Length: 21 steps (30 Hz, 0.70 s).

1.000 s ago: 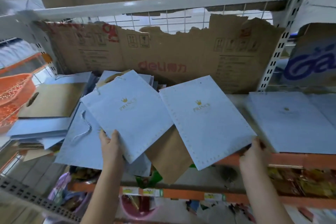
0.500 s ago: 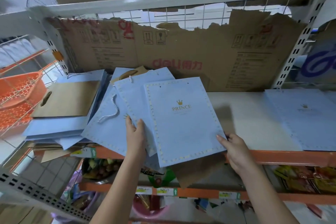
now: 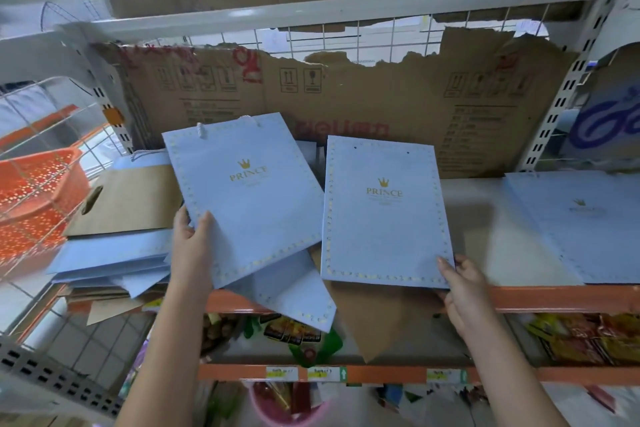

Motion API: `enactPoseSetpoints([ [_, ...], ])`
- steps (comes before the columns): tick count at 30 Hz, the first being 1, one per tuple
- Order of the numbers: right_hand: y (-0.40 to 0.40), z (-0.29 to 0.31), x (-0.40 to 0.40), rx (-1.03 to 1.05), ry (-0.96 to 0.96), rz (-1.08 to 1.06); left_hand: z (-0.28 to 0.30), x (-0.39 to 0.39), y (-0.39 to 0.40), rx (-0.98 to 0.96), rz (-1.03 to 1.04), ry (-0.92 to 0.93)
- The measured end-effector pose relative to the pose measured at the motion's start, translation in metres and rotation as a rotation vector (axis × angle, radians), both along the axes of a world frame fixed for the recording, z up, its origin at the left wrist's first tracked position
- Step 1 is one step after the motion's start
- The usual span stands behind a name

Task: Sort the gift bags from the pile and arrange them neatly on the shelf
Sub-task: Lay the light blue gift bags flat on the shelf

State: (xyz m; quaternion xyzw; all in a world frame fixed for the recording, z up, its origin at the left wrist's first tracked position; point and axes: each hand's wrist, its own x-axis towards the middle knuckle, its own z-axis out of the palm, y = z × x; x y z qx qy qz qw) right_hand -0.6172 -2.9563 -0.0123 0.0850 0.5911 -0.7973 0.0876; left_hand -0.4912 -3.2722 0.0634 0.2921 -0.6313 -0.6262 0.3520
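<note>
Left hand (image 3: 194, 236): we grip the lower left edge of a blue gift bag (image 3: 246, 198), tilted, raised over the pile (image 3: 114, 253).
Right hand (image 3: 460, 282): we pinch the lower right corner of a second blue bag (image 3: 384, 215), upright, just beside the first.
Shelf (image 3: 491, 236): a third bag (image 3: 585, 229) lies flat at right.

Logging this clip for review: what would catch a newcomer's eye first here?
Two pale blue PRINCE gift bags dominate the centre: the left hand holds the tilted bag, the right hand grips the straight bag at its lower corner. Left of them sits an orange basket.
</note>
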Motion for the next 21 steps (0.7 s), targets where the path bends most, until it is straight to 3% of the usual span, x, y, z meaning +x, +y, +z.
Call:
enactPoseSetpoints([
  [10,0.022,0.017,0.001,-0.038,0.206,-0.018,0.021,0.053,-0.015,-0.055,-0.085,0.041],
  [21,0.103,0.023,0.009,-0.151,0.263,-0.153,0.031,0.03,0.085,-0.008,-0.303,0.07],
])
